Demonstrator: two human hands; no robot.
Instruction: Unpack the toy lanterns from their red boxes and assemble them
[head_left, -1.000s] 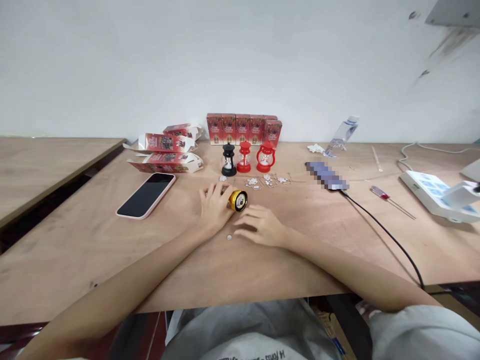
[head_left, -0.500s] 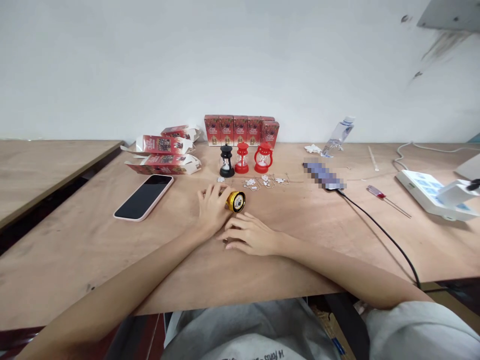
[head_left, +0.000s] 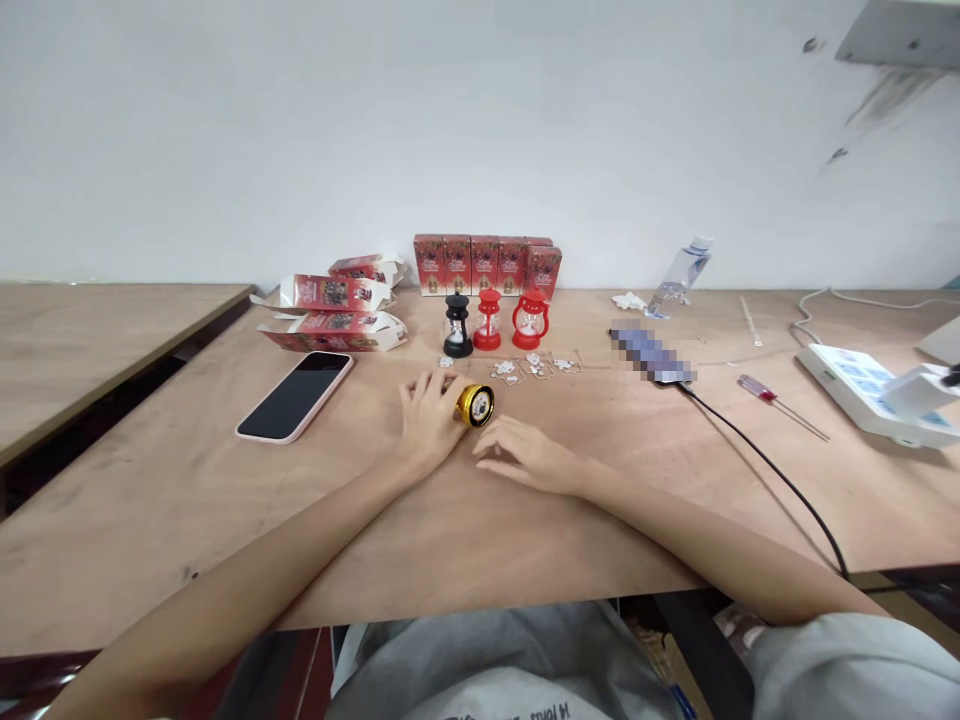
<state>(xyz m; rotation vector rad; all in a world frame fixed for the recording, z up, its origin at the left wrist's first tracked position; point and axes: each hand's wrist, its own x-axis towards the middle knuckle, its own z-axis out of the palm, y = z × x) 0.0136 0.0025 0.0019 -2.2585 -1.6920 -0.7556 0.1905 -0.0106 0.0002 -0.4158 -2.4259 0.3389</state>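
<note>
My left hand [head_left: 433,418] is closed around a small gold lantern [head_left: 464,404], tipped on its side so its round base with a black rim faces me. The hand hides most of the lantern's body. Just to the right of that base is my right hand [head_left: 529,452], with nothing in it and its bent fingers apart. Beyond the hands stand a black lantern [head_left: 458,326], a red lantern [head_left: 487,322] and a second red lantern [head_left: 530,320] with its handle out to the side. Small white pieces with thin wires [head_left: 510,370] lie in front of them.
Red boxes [head_left: 484,265] stand in a row by the wall, and opened cartons [head_left: 334,328] lie left. A pink-edged phone [head_left: 295,397] is nearer. To the right are a cabled phone [head_left: 651,355], tilted bottle [head_left: 681,277], screwdriver [head_left: 780,405] and power strip [head_left: 874,390].
My right hand has drawn back a little to the right, away from the gold lantern, and its fingers have bent more. My left hand keeps its hold. The view has shifted slightly.
</note>
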